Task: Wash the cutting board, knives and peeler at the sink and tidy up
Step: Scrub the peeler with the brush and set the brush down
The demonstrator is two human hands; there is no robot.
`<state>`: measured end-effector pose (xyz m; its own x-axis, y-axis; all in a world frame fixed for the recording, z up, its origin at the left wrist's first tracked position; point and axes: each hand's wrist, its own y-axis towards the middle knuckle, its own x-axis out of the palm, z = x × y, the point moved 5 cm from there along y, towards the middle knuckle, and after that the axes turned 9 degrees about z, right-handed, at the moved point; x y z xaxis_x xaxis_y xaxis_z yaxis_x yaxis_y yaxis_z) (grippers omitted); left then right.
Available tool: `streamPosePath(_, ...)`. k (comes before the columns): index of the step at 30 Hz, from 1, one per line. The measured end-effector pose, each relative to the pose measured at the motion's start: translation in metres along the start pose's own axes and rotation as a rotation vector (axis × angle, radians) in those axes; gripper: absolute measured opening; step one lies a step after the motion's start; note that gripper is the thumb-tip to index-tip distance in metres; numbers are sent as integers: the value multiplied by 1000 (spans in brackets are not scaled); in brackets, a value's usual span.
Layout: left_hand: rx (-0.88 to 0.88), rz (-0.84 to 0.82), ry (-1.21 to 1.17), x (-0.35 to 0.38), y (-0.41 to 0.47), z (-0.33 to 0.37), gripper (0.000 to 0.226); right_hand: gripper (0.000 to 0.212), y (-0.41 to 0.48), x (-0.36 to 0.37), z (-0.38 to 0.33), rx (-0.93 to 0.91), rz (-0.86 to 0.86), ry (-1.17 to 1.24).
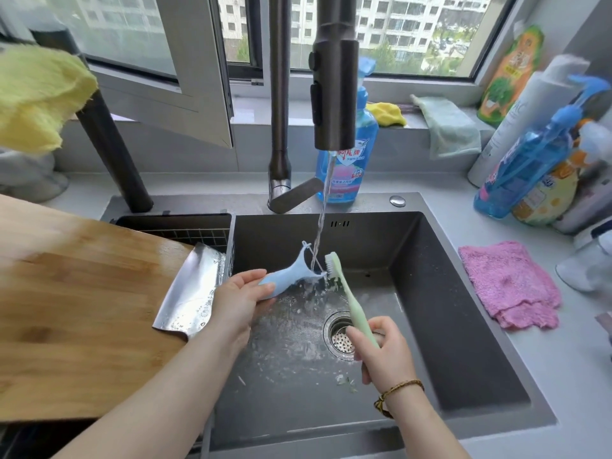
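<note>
My left hand (236,298) grips the handle of a light blue peeler (291,273) and holds it under the running water over the dark sink (463,326). My right hand (381,351) holds a pale green toothbrush (351,301) whose bristles touch the peeler's blade end. A wet cleaver (192,293) lies on the right edge of the wooden cutting board (82,309), which rests across the left part of the sink. Water streams from the faucet head (336,94) onto the peeler.
A pink cloth (510,283) lies on the counter right of the sink. Blue dish soap (351,160) stands behind the faucet, and several bottles (536,167) crowd the right corner. A yellow cloth (36,94) hangs at top left. The drain strainer (341,339) sits mid-sink.
</note>
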<state>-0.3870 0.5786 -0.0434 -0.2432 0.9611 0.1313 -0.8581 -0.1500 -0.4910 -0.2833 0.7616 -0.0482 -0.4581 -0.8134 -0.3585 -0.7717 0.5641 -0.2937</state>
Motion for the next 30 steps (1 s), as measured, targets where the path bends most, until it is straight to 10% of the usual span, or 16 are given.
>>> streamPosePath(13,-45,-27,-26,7,-12,-4,18,32,-34,-63,-1,-144,307,-103)
streamPosePath(17,-59,-15,2,4,-13,-11,30,22,-40,-55,21,-115,99,-685)
streamPosePath(24,-33,-45,52,9,-24,-18,34,27,-28,-106,22,-207,404,-729)
streamPosePath(30,-22,-98,42,26,-27,-21,33,34,-34,-209,54,59,676,-732)
